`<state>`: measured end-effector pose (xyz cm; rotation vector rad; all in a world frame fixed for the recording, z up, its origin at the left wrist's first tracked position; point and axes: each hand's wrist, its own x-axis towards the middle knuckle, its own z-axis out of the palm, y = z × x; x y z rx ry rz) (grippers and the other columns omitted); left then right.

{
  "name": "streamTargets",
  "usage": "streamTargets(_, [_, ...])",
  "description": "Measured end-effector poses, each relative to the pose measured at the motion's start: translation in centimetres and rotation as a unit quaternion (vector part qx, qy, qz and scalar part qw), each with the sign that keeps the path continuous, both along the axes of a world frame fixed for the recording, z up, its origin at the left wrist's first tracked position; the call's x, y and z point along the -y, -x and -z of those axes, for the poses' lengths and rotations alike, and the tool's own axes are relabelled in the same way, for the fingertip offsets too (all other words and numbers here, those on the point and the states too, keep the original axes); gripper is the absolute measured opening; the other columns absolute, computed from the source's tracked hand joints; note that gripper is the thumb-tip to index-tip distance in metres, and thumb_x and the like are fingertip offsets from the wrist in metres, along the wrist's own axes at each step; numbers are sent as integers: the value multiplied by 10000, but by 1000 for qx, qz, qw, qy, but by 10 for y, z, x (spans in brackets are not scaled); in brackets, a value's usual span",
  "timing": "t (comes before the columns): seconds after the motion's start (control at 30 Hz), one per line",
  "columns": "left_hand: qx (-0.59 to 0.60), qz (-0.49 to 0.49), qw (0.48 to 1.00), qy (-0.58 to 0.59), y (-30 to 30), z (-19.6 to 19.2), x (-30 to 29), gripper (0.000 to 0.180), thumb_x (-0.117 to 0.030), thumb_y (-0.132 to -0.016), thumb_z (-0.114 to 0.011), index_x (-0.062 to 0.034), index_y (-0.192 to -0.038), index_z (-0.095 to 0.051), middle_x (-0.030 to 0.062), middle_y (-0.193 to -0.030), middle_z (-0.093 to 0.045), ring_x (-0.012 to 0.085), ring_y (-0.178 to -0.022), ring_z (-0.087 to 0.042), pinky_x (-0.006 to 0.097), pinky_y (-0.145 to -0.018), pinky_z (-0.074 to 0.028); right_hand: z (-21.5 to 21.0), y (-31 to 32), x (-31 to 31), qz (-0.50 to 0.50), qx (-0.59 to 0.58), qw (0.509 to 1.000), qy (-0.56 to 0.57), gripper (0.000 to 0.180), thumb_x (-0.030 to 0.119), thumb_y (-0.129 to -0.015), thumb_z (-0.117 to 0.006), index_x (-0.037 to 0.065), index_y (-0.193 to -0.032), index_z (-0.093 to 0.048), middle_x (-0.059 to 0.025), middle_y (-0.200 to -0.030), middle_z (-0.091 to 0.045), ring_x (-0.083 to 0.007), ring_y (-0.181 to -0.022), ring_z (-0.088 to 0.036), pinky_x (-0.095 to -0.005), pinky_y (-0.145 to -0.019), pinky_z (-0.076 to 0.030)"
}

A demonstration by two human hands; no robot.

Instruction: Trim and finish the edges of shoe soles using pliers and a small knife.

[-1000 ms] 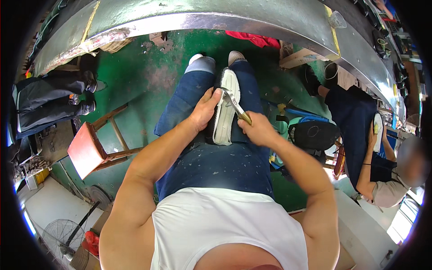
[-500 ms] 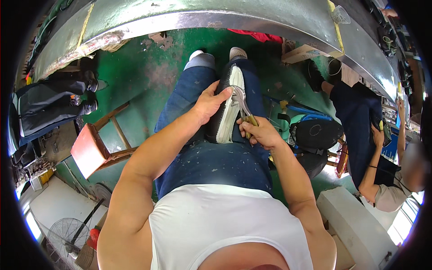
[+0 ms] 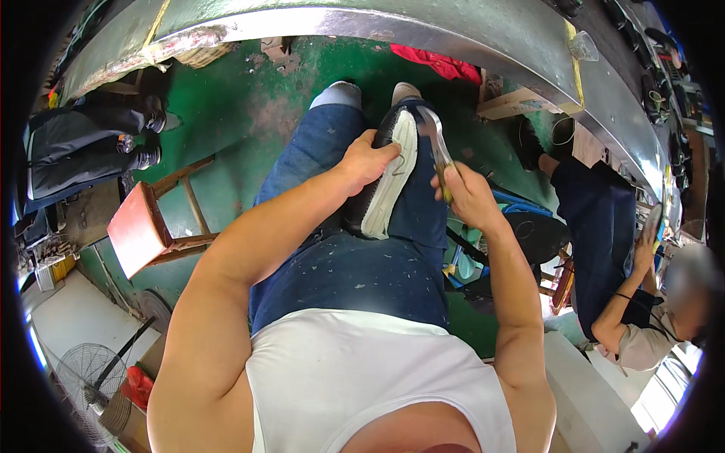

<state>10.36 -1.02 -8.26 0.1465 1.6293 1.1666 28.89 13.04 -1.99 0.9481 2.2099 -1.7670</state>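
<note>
A black shoe [image 3: 384, 136] lies along my thighs with its pale white underside [image 3: 393, 181] facing up. My left hand [image 3: 371, 162] wraps round its left side, thumb pressed on the underside. A small dark curved mark shows just below that thumb. In my right hand [image 3: 467, 192] are metal pincers [image 3: 436, 140] with olive-yellow handles, held closed in the fingers. The pincers' head is raised beside the shoe's far right edge, apart from it and slightly blurred.
A metal-edged bench [image 3: 332, 23] curves across the front. To the left stands a red-topped wooden stool [image 3: 140, 230], with a fan [image 3: 87, 381] behind it. At right are a black-seated chair [image 3: 536, 238] and a seated co-worker [image 3: 604, 241]. Another person's legs [image 3: 83, 151] show at far left.
My right hand has lifted the pincers off the shoe's underside and swung them up and to the right. My left hand still grips the shoe, its thumb slightly further right.
</note>
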Motion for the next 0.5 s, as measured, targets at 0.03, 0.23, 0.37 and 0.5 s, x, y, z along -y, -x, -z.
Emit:
streamTargets(0.03, [-1, 0, 1000, -1, 0, -3, 0, 557, -289, -861, -695, 11, -1302, -535, 174, -1118, -674, 252, -981, -673, 378, -865, -537, -5, 10, 3, -7, -35, 999, -25, 466, 388, -1051, -432, -26, -974, -630, -144, -770, -665, -259, -771, -677, -423, -725, -502])
streamTargets(0.23, [-51, 70, 995, 45, 7, -10, -2, 685, -285, -849, -716, 72, -1370, -450, 187, -1190, -636, 243, -1061, -644, 361, -937, -512, 9, 33, -15, -147, 13, 971, -188, 461, 388, -1034, -456, -32, -908, -599, -266, -832, -655, -482, -831, -621, -516, -753, -479])
streamTargets(0.37, [-21, 81, 996, 43, 8, -22, 0, 772, -275, -829, -743, 99, -1407, -395, 209, -1263, -603, 260, -1131, -623, 365, -979, -497, 10, 31, -10, -152, 4, 971, -186, 430, 374, -1023, -490, -22, -901, -606, -216, -797, -663, -400, -776, -654, -468, -719, -498])
streamTargets(0.5, [41, 100, 994, 22, 17, -10, 0, 854, -253, -818, -767, 96, -1459, -323, 219, -1349, -560, 272, -1229, -575, 368, -1034, -466, 8, 15, -19, -125, 88, 980, -131, 389, 358, -991, -557, -9, -881, -623, -162, -745, -656, -309, -697, -660, -397, -683, -509])
